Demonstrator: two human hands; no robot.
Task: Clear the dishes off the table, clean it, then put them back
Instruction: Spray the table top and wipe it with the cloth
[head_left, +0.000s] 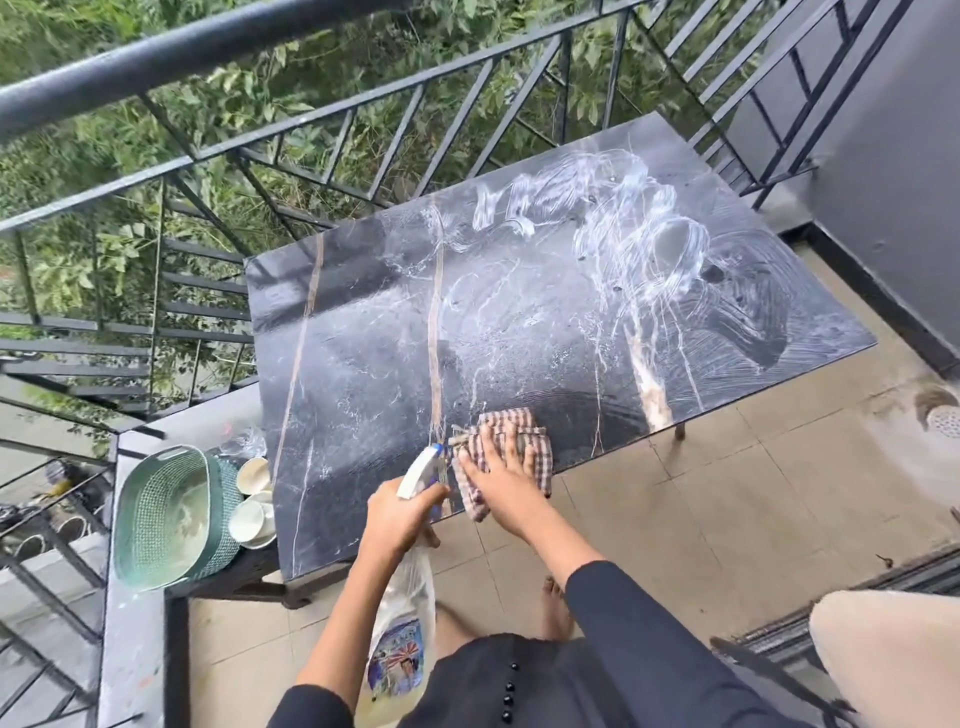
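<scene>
A dark marble-patterned table (374, 332) stands on a balcony, its top wet with white soapy streaks toward the far right. My right hand (501, 475) presses flat on a checked cloth (524, 426) at the table's near edge. My left hand (402, 517) grips a clear spray bottle (402, 623) by its white and blue trigger head, just left of the cloth. White cups and bowls (254, 506) sit off the table at its left, beside a green basket (166, 514).
A black metal railing (291, 140) runs behind and left of the table, with foliage beyond. A grey wall (893, 156) closes the right side. The floor is beige tile (727, 519), with a beige cushion (893, 660) and a dark mat at lower right.
</scene>
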